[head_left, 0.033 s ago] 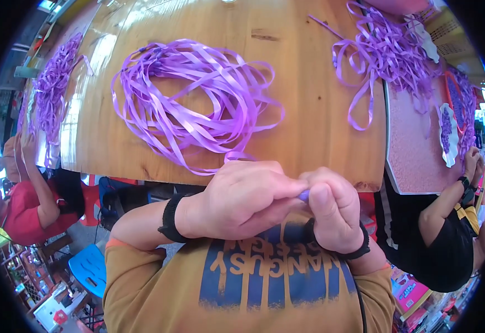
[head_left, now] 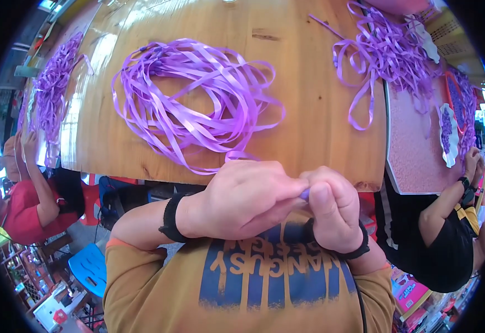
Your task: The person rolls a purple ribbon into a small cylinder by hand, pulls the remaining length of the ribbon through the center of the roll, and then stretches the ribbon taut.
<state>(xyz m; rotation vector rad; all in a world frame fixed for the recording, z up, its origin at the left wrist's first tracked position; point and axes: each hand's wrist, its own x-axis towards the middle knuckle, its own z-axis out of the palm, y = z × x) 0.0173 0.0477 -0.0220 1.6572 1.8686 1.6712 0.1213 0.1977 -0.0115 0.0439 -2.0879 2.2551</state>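
My left hand and my right hand meet in front of my chest at the near table edge. Both are closed. A small purple piece shows between the right thumb and the left fingertips; its full shape is hidden. A purple ribbon runs out behind the left hand's knuckles, and the fingers hide where it goes. Just beyond my hands lies a loose, looped bundle of purple ribbons, some with darker purple pieces on them.
The wooden tabletop carries another tangled ribbon heap at the far right. More ribbons hang at the left. A pink table adjoins on the right with a white-edged tray. People sit on both sides; a blue stool stands lower left.
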